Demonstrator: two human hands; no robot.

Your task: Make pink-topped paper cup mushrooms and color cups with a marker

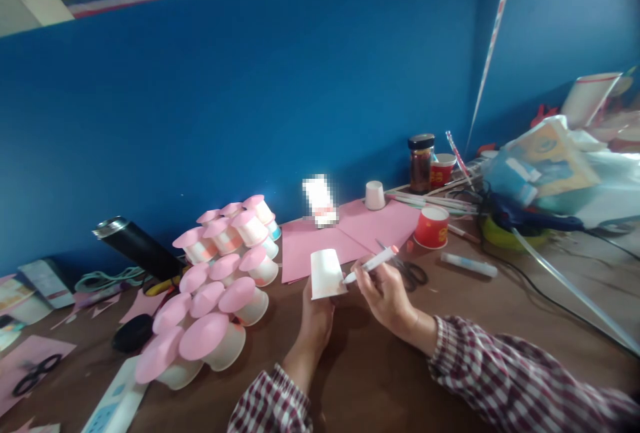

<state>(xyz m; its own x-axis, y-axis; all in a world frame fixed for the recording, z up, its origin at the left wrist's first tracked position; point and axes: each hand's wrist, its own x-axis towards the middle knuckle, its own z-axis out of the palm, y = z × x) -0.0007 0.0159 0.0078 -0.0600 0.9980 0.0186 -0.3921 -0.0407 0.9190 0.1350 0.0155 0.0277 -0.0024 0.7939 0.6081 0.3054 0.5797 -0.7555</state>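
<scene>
— Blue walls stood behind the brown tabletop (380, 379), didn't they?

— Yes, meeting in a corner at the right. The left hand (314, 321) held a white cup (327, 273) upside down above the tabletop, fingers closed around its lower part from beneath.

— And the other?

— The right hand (386, 294) was closed on a white pen (371, 265), its tip touching the cup's right side (whether it had left a mark, I couldn't tell). Both sleeves were checked, red and white.

— What lay around them?

— To the left, a pile of cups with pink discs (216, 286) on them, lying on their sides. Behind the held cup, pink paper (350, 233), with black scissors (409, 273) just past the right hand. A red cup (431, 227) stood at the paper's right edge, a white tube (469, 264) lay near it, and a dark jar (421, 163) stood further back by the wall. A black flask (137, 246) lay tilted at the far left.
</scene>
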